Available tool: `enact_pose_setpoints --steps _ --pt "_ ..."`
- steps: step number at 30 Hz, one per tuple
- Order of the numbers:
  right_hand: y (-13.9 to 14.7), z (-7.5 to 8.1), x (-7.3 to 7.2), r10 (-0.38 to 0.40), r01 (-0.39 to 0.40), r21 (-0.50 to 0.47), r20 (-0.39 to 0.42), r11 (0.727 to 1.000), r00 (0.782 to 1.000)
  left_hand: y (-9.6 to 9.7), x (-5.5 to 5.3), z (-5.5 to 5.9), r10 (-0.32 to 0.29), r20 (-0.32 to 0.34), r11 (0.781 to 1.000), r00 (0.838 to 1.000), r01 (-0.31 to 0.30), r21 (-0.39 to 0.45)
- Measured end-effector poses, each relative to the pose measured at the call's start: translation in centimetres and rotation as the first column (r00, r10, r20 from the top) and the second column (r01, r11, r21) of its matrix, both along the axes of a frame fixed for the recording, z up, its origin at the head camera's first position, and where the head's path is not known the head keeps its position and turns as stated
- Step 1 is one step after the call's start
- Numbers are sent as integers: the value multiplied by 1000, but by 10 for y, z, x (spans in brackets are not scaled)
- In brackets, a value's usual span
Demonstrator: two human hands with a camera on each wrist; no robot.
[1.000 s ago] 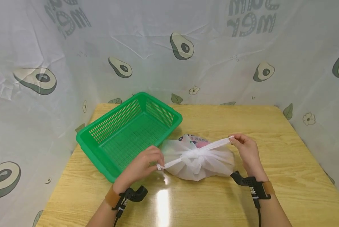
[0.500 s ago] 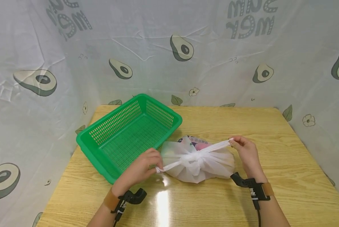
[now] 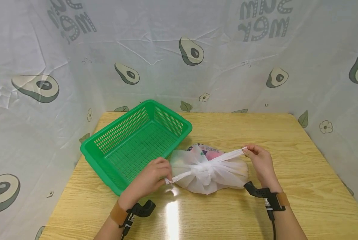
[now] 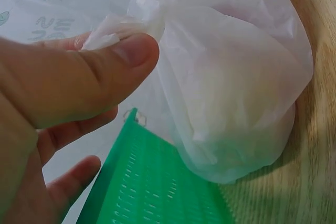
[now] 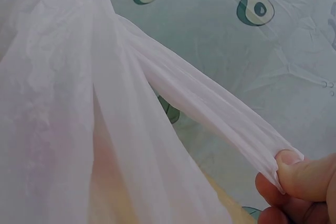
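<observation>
A white, thin plastic bag (image 3: pixel 184 161) lies on the table, knotted in the middle, with a pink and dark printed patch showing at its back. Its contents show only as a pale, rounded bulk through the plastic. At the bag's left, my left hand (image 3: pixel 153 175) pinches one twisted handle end between thumb and fingers; the left wrist view shows the thumb (image 4: pixel 126 59) pressing on it. On the other side, my right hand (image 3: pixel 260 161) pinches the other handle (image 5: pixel 210 98), which is stretched taut up and to the right from the knot.
A green perforated plastic basket (image 3: pixel 143 143) stands at the back left, its near right side close to the bag. The wooden table (image 3: pixel 286 133) meets a white curtain (image 3: pixel 226 86) printed with avocados at the back and sides.
Both hands keep their pinch on the handle ends. The knot looks a little tighter and its loose loop smaller; the left hand has shifted very slightly.
</observation>
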State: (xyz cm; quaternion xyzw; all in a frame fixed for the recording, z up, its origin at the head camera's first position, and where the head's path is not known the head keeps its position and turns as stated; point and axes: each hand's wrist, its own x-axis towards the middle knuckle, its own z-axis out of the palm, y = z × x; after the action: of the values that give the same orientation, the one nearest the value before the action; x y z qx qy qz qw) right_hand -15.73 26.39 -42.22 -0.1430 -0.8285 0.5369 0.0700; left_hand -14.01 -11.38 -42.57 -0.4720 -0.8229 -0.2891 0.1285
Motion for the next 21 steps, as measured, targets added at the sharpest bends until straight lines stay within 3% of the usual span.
enact_pose_setpoints --steps 11,21 --pt "5 -5 -2 29 -30 35 29 999 999 -1 1 -1 13 -57 999 998 -15 -35" --pt "11 -12 0 51 -52 47 26 998 998 0 1 -4 47 -84 990 995 -57 -126"
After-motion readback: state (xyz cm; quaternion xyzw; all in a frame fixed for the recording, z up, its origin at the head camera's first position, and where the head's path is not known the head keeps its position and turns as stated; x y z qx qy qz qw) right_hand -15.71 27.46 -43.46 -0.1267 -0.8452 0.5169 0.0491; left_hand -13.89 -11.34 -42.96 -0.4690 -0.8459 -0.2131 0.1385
